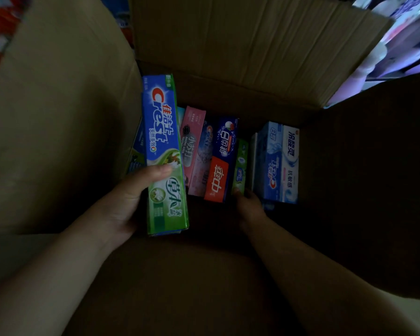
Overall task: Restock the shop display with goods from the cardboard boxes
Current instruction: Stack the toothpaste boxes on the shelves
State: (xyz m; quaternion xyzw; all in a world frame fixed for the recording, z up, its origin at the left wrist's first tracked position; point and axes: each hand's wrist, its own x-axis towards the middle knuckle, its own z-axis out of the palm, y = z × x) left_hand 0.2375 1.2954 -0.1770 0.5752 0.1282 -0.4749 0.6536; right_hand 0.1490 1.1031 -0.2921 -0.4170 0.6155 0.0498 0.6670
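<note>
Inside carton (228, 32), left hand (129, 200) around Crest box (164, 151)

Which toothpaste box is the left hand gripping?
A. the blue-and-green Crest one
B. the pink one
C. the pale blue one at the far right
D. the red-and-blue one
A: the left hand wraps the blue-and-green Crest box, thumb across its front.
</note>
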